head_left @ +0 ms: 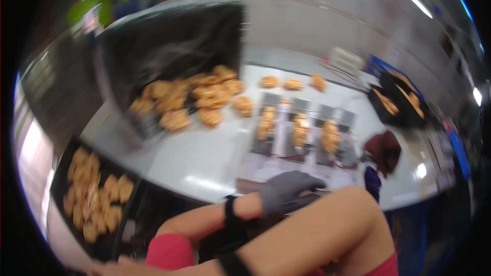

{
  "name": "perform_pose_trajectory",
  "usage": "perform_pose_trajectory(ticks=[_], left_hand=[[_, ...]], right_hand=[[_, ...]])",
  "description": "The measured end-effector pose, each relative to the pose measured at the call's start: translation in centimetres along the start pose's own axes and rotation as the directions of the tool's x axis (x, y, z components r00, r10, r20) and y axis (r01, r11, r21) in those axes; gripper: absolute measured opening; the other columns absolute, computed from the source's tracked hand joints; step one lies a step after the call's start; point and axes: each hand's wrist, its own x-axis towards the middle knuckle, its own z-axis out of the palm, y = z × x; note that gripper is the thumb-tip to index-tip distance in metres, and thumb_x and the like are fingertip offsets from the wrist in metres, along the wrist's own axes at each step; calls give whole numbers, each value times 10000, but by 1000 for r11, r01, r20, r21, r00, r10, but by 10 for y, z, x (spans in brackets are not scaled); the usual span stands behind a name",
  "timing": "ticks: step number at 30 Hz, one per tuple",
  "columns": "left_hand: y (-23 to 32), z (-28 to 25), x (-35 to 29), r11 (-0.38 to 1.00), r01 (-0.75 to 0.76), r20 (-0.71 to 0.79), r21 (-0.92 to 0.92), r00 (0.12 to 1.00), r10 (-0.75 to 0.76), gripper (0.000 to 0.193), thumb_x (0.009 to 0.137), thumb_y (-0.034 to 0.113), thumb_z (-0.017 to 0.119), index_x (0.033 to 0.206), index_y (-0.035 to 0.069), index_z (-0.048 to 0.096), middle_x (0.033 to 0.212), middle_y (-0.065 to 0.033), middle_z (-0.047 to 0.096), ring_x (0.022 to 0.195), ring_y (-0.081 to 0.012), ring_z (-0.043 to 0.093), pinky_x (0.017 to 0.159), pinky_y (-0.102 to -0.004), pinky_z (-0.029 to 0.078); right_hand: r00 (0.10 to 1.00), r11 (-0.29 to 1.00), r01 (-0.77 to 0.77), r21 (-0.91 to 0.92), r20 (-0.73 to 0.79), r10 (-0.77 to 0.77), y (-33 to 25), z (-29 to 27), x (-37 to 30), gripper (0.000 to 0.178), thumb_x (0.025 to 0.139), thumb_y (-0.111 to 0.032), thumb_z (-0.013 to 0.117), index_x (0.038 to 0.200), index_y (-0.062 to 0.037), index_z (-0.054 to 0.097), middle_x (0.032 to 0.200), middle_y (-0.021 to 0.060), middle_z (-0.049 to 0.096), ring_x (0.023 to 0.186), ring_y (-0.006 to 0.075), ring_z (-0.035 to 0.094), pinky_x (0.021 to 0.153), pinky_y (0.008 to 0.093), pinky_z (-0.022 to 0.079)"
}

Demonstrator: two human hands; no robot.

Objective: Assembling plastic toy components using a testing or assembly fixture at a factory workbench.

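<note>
gloved left hand point(286, 191) rests at the table point(204, 158) edge below bagged pastries point(299, 132), fingers together.

A white table point(204, 161) spans the middle of the blurred view; at its far left a black tray point(169, 51) stands tilted, golden-brown pastries point(192, 99) spilling from it onto the surface; right of centre lie several clear flat packs point(299, 133), each seemingly holding pastries; three loose pastries point(292, 84) sit farther back; another dark tray of pastries point(94, 194) rests at the near left edge.
</note>
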Motion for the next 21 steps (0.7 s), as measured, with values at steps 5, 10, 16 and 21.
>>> perform_pose_trajectory(ticks=[5, 10, 16, 21], left_hand=[[11, -7, -6, 996, 85, 6, 18, 996, -85, 302, 877, 235, 626, 1161, 133, 630, 993, -118, 674, 950, -325, 627, 822, -417, 490], [10, -19, -48, 956, 293, -182, -10, 939, -290, 242, 882, 210, 615, 1101, 109, 636, 1001, -154, 660, 944, -316, 631, 824, -388, 497], [-21, -32, -74, 951, 304, -241, 56, 929, -282, 265, 919, 305, 570, 1116, 144, 645, 897, -70, 666, 904, -281, 619, 802, -407, 490], [-27, -29, -67, 957, 290, -332, -18, 901, -279, 228, 906, 284, 585, 1078, 149, 648, 913, -56, 658, 892, -259, 614, 809, -394, 487]], right_hand=[[932, 942, -336, -10, -145, 331, -1, -57, -41, 561, 897, -186, 679, 1365, 23, 451, 1389, 228, 460, 1261, 278, 516, 1079, 420, 386], [625, 940, -337, 54, -734, 266, 31, -59, -162, 369, 996, -273, 520, 1197, 36, 504, 1205, 193, 540, 1002, 223, 577, 919, 354, 459], [152, 784, -619, 49, -972, 180, 50, -27, -284, 136, 1013, -131, 470, 972, -26, 546, 962, 80, 553, 869, 149, 523, 817, 272, 422], [-132, 732, -645, 219, -976, 176, 40, 0, -302, 223, 995, -197, 530, 997, 20, 581, 920, 119, 611, 846, 224, 582, 814, 339, 475]])
